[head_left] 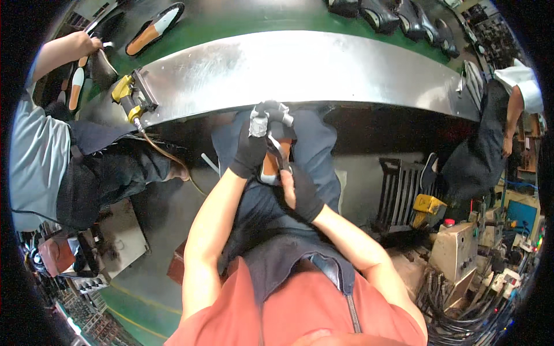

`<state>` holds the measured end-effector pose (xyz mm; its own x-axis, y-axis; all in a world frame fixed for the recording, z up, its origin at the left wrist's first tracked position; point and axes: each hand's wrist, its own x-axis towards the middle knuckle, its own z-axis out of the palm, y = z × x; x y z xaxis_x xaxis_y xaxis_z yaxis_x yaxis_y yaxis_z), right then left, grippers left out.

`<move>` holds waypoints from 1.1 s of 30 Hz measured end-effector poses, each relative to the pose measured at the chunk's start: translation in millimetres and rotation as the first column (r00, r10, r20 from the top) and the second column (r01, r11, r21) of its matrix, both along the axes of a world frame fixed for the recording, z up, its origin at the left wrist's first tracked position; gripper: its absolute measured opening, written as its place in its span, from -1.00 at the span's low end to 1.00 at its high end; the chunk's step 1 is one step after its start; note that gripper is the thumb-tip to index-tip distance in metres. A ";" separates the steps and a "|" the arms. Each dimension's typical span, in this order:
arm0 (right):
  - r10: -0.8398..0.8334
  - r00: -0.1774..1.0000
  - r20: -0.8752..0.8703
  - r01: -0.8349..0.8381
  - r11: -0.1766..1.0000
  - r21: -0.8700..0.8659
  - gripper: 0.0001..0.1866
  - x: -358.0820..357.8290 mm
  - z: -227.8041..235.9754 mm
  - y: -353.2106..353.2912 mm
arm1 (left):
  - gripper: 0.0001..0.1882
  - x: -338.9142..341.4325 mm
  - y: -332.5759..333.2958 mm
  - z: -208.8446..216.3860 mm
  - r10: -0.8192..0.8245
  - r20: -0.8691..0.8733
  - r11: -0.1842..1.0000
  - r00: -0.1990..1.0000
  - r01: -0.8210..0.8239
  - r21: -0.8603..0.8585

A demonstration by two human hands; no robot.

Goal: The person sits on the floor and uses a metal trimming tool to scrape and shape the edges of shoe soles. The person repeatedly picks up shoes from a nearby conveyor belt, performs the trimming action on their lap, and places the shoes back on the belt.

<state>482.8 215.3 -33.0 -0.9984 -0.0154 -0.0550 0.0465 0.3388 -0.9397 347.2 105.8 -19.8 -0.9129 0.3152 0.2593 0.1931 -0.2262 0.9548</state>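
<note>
On my lap, between my knees, lies a dark shoe with a tan and white bottom (269, 166) facing up. My left hand (254, 141), in a black fingerless glove with light tape round the fingers, is closed round the shoe's far end. My right hand (301, 193), gloved the same way, grips a pair of metal pincers (279, 151) whose head reaches over the shoe near my left fingers. The pincers' jaws are partly covered, so I cannot make out what they touch.
A curved metal bench (231, 63) crosses in front of my knees. At its left end lies a yellow air nailer (130, 97) with a hose. Beyond are a green belt (225, 20), a tan-and-white-bottomed shoe (156, 29) and several black shoes (381, 17). Co-workers sit left and stand right.
</note>
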 end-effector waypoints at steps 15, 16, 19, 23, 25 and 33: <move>0.015 1.000 0.002 -0.015 0.998 -0.062 -0.69 3.5 -5.7 -13.5 | -0.65 9.5 -14.6 -9.1 -0.100 0.078 0.993 0.992 0.095 0.063; 0.059 0.996 -0.071 -0.065 0.995 -0.080 -0.73 10.2 -0.5 -11.0 | -0.71 18.2 -16.9 6.5 -0.149 0.170 0.980 0.974 0.122 0.158; 0.351 0.855 0.381 -0.363 0.931 -0.043 -0.66 48.0 17.2 10.9 | 0.08 83.5 -47.7 42.4 -0.108 -0.053 0.933 0.993 0.082 -0.351; 0.478 0.841 0.253 -0.454 0.878 -0.151 -0.59 93.5 23.4 45.6 | 0.41 128.0 -54.0 35.7 -0.195 0.202 0.856 0.960 0.267 -0.443; 0.473 0.865 0.164 -0.449 0.878 -0.164 -0.57 97.0 25.7 48.8 | 0.40 134.8 -50.0 35.4 -0.210 0.160 0.833 0.964 0.262 -0.487; 0.569 0.804 0.173 -0.540 0.820 -0.190 -0.51 92.7 3.8 50.9 | 0.10 134.5 -48.3 -7.9 -0.131 0.252 0.958 0.959 0.188 -0.216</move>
